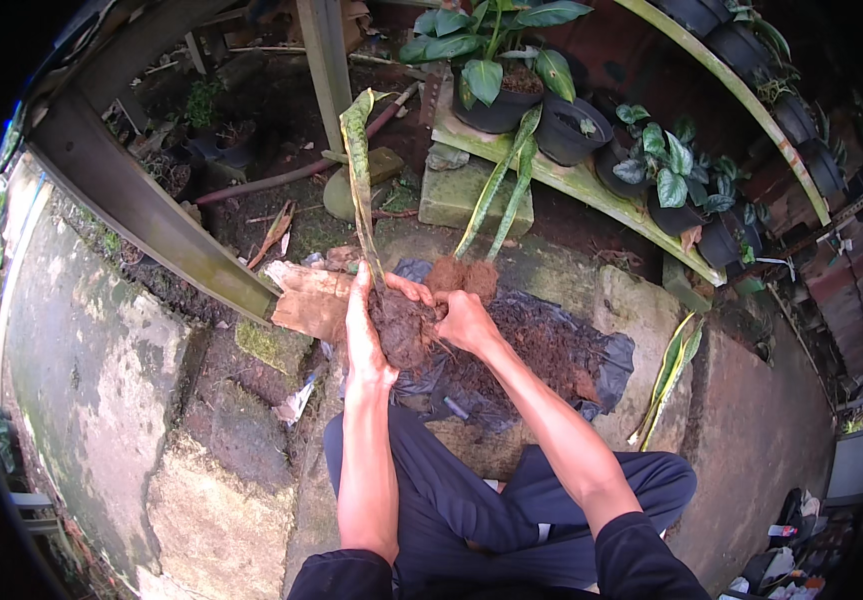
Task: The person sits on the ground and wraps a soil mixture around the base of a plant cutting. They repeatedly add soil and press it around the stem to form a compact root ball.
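My left hand (366, 330) holds a snake plant by its dark root ball (401, 330), with the thumb beside the base of the leaf. Its single long leaf (359, 172) stands up, yellowed along the edges. At the right side of the root ball, my right hand (466, 321) has its fingers closed on the roots or soil there; the exact grip is hidden. Just beyond my hands, two more snake plant leaves (482, 206) rise from brown root clumps (463, 277). Under them lies a black plastic sheet (615, 367) bearing loose brown soil (551, 345).
A snake plant cutting (668, 375) lies on the concrete at right. Broken wood (310, 300) sits left of my hands. Potted plants (499, 97) line a mossy plank (589, 184) resting on a block (469, 196). A slanted beam (153, 217) crosses the left side.
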The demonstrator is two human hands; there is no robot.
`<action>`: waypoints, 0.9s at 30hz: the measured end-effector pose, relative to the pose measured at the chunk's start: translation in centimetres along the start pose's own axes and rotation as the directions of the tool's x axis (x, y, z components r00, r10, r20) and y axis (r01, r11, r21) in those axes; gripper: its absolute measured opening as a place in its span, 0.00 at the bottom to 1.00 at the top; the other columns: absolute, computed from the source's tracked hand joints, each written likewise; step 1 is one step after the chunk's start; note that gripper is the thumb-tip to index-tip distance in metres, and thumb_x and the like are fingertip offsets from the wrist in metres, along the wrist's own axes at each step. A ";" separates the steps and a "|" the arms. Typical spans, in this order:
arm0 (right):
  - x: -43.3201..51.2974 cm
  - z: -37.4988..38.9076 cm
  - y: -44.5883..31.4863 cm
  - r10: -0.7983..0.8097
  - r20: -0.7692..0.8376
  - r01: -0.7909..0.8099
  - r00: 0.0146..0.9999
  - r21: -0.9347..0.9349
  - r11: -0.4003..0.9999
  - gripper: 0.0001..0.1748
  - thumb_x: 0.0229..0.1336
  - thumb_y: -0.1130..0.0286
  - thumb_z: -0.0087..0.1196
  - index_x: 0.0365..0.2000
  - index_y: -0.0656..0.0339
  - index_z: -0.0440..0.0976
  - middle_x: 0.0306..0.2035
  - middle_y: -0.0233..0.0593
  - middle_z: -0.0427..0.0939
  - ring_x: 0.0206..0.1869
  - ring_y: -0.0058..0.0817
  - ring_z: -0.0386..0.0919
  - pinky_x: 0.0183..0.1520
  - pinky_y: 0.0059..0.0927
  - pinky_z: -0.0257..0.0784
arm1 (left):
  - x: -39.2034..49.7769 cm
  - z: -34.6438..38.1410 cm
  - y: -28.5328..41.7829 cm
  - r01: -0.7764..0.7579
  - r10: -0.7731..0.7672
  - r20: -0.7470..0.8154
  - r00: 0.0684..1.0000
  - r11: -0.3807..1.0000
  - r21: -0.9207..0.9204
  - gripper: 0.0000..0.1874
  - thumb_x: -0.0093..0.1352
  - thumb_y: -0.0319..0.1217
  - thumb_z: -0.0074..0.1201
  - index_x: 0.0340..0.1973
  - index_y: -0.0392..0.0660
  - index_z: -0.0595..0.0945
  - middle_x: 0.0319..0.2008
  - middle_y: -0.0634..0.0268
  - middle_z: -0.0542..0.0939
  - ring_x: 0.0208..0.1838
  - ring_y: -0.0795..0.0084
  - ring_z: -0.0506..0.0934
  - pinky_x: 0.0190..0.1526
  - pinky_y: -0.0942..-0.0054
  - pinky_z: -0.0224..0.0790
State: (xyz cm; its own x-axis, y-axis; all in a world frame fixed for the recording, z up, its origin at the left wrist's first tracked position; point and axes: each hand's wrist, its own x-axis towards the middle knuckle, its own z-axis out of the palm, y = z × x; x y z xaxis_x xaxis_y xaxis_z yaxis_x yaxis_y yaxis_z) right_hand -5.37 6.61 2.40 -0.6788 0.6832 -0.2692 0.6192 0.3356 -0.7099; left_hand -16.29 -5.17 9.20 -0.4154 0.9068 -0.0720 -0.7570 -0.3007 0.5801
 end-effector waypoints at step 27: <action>0.4 -0.1 1.6 -0.044 0.070 0.040 0.997 0.062 0.997 0.33 0.38 0.62 0.75 0.50 0.57 0.79 0.38 0.39 0.83 0.45 0.32 0.81 0.50 0.37 0.75 | 0.1 -0.1 0.0 0.008 -0.007 -0.040 0.999 0.999 0.031 0.32 0.76 0.58 0.34 0.27 0.41 0.75 0.27 0.55 0.77 0.32 0.61 0.78 0.30 0.61 0.77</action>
State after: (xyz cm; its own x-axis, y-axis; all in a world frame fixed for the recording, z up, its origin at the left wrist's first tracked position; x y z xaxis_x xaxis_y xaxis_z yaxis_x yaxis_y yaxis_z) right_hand -4.65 7.51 1.26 -0.7315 0.6205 -0.2828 0.5661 0.3214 -0.7591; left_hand -16.37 -5.10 9.13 -0.4297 0.8965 -0.1084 -0.7443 -0.2836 0.6047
